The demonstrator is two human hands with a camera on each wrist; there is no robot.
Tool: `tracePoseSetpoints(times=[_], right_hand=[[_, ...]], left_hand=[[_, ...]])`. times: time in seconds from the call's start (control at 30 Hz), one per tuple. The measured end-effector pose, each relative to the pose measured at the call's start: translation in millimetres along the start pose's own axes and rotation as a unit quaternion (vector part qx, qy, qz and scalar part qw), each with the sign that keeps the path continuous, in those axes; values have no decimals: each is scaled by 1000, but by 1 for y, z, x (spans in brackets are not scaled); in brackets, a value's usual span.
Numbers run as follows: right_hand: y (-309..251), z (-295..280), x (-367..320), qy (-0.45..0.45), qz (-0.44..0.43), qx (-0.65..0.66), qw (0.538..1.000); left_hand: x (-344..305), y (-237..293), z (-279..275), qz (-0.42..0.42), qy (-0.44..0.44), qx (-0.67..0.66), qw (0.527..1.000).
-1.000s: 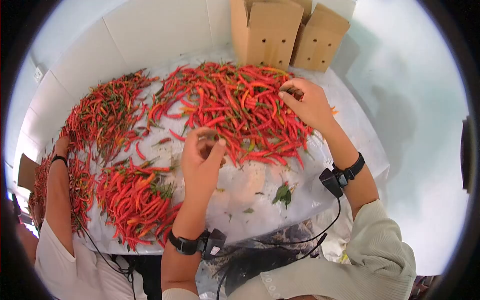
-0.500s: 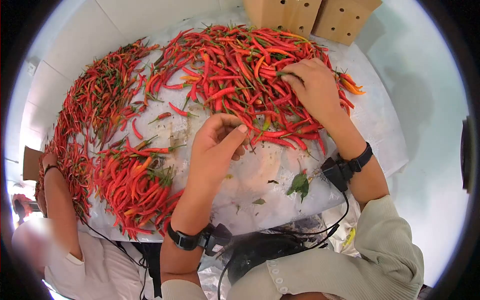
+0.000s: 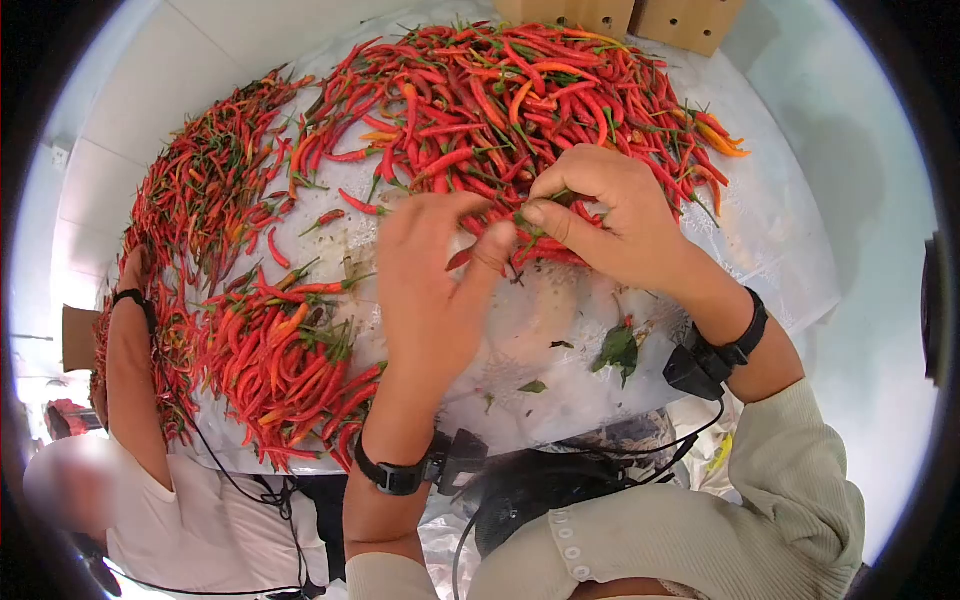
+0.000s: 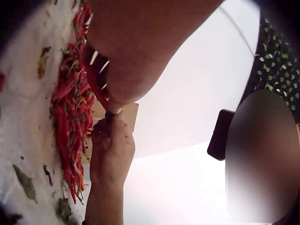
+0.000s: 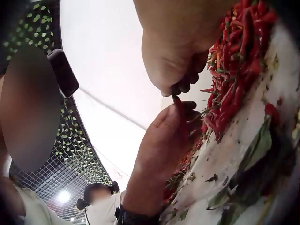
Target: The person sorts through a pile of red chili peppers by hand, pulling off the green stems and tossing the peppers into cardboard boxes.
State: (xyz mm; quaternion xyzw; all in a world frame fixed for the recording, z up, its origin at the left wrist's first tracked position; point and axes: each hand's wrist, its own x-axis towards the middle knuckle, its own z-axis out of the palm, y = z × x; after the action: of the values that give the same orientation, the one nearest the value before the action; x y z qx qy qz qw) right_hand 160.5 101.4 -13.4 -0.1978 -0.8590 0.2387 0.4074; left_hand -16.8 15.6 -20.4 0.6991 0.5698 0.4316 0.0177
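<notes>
My left hand (image 3: 435, 285) and right hand (image 3: 622, 215) meet over the near edge of a large heap of red chili peppers (image 3: 450, 115). Between the left thumb and fingers lies one red chili pepper (image 5: 182, 118), its body along the thumb. The right thumb and forefinger pinch its green stem end, close to the left fingertips. In the left wrist view, a red strip of the chili (image 4: 96, 89) shows beside the left fingers, while the right hand (image 4: 112, 145) reaches up to its end. Most of the left fingers are blurred in the head view.
A smaller pile of chilies (image 3: 275, 370) lies left of my left forearm. Farther left spreads a pile of thinner chilies (image 3: 205, 190), where another person's arm (image 3: 140, 370) reaches in. Loose green leaves (image 3: 618, 350) lie on the plastic-covered table (image 3: 770, 220). Cardboard boxes (image 3: 690, 22) stand behind.
The right hand has drawn back from the heap to the left hand, and the two now meet at one chili. The head view has tilted downward, cutting off more of the boxes.
</notes>
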Motion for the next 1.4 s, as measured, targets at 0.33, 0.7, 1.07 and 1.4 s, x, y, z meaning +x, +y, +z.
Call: tracePoseSetpoints(times=[0.33, 0.7, 1.07, 1.4], right_hand=[[23, -9, -1, 59, 88, -134, 985], [28, -16, -5, -10, 27, -222, 975], [27, -13, -9, -58, 41, -258, 963], [24, -19, -7, -57, 52, -273, 959]], left_hand=[[-5, 5, 7, -282, -122, -242, 921], [2, -4, -6, -435, -14, -488, 756], [2, -3, -3, -439, -10, -501, 746], [2, -5, -3, -443, -2, -514, 734]])
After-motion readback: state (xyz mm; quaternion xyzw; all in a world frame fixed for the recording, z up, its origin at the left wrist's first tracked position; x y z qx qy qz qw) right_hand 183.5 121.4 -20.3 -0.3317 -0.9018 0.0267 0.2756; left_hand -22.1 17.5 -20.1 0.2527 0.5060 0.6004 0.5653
